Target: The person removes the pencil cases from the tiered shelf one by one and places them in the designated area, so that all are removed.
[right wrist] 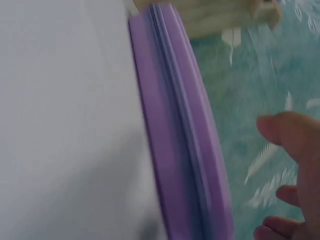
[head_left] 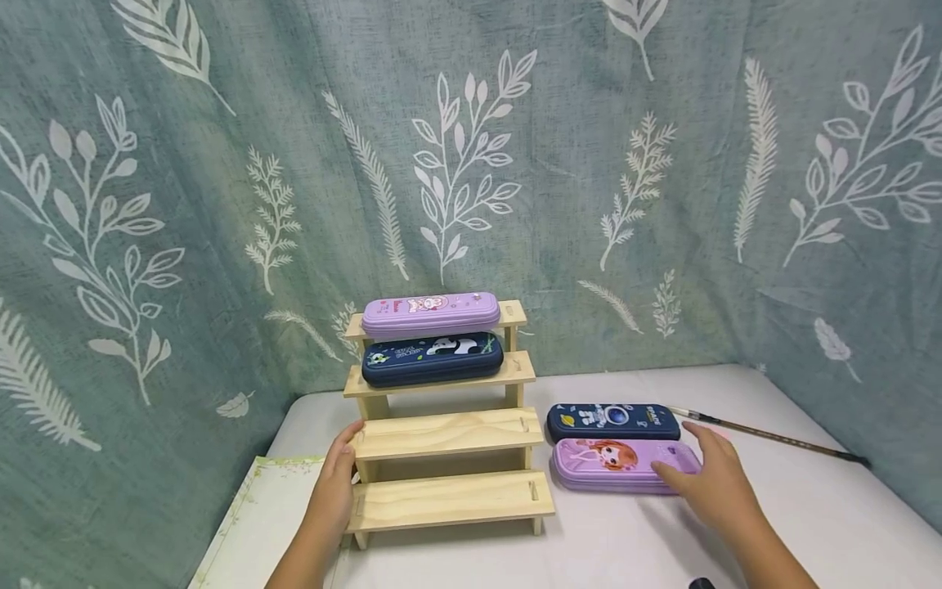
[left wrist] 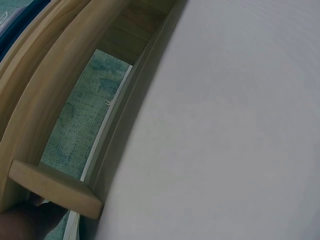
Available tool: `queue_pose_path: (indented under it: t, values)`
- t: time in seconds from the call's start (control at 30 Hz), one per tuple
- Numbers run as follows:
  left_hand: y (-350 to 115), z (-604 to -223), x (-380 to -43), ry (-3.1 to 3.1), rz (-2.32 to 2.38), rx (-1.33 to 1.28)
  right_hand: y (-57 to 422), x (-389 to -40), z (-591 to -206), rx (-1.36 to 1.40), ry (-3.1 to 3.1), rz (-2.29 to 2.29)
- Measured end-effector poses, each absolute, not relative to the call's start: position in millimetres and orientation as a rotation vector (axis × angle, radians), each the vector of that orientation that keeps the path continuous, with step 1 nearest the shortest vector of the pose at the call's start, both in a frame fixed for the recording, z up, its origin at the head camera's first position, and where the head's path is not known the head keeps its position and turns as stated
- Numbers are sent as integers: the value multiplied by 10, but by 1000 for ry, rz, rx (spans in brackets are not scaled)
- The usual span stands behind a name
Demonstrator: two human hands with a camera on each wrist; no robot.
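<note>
A light wooden tiered stand (head_left: 449, 433) rises in steps at the centre. My left hand (head_left: 334, 483) holds its left end at the lower steps; in the left wrist view the fingers (left wrist: 30, 222) are partly hidden by the wood. On the top step lies a lilac pencil case (head_left: 434, 315), with a navy panda pencil case (head_left: 434, 360) one step below. To the stand's right, a purple pencil case (head_left: 611, 466) with a red-haired girl lies before a navy space pencil case (head_left: 614, 421). My right hand (head_left: 714, 478) hovers over the purple case's right end, thumb and fingers spread apart.
A long brush (head_left: 773, 440) lies behind and right of the space case. Leaf-patterned cloth (head_left: 559, 188) hangs around the back and sides. A pale printed sheet (head_left: 272, 499) lies left of the stand. A small dark object (head_left: 702, 583) shows at the bottom edge.
</note>
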State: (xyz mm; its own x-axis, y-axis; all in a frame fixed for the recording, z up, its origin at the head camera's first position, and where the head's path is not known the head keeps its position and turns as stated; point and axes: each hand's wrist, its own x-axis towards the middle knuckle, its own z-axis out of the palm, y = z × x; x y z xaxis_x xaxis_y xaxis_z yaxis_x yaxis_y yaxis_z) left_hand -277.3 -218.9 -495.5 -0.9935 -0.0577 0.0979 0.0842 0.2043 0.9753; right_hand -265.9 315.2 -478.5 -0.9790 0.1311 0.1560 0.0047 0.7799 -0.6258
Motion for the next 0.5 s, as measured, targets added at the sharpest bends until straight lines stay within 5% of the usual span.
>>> queue_pose_path:
  t: [0.5]
  values:
    - [-2195,-4951,-2763,-2352,-1929,-17,1928,-2967,-4129,260,-2717,1159]
